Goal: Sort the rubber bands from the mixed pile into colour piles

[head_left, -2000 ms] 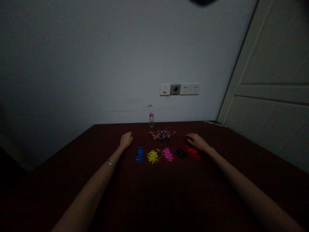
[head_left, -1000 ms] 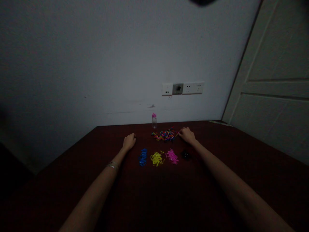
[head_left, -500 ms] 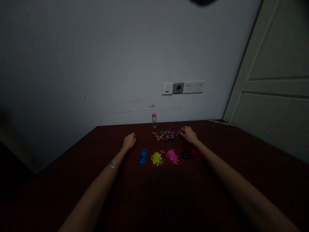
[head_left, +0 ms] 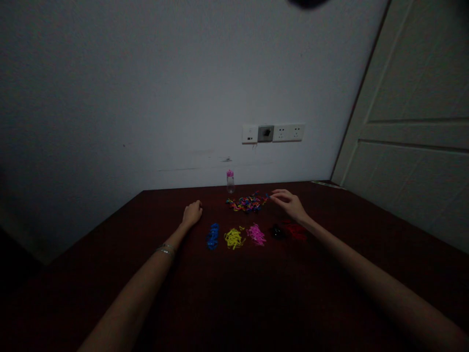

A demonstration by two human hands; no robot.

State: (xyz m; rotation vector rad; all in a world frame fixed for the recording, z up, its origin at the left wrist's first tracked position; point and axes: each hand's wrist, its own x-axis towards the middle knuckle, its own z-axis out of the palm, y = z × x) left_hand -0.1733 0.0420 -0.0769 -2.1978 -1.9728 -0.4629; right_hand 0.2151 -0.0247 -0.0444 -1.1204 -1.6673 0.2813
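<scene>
A mixed pile of small coloured bands (head_left: 246,202) lies at the far middle of the dark red table (head_left: 234,293). In front of it sit sorted heaps: blue (head_left: 212,236), yellow (head_left: 233,238), pink (head_left: 255,234), black (head_left: 277,231) and red (head_left: 296,230). My right hand (head_left: 290,202) hovers just right of the mixed pile, thumb and fingers pinched on something too small to name. My left hand (head_left: 192,213) rests curled on the table left of the piles, holding nothing visible. A bracelet (head_left: 165,250) is on my left wrist.
A small clear bottle with a pink cap (head_left: 230,181) stands behind the mixed pile against the white wall. Wall sockets (head_left: 273,133) sit above it. A pale door (head_left: 414,127) is at the right. The room is dim.
My right hand went from the red heap up to the mixed pile's right edge, then lifted slightly in a pinch. My left hand stayed put.
</scene>
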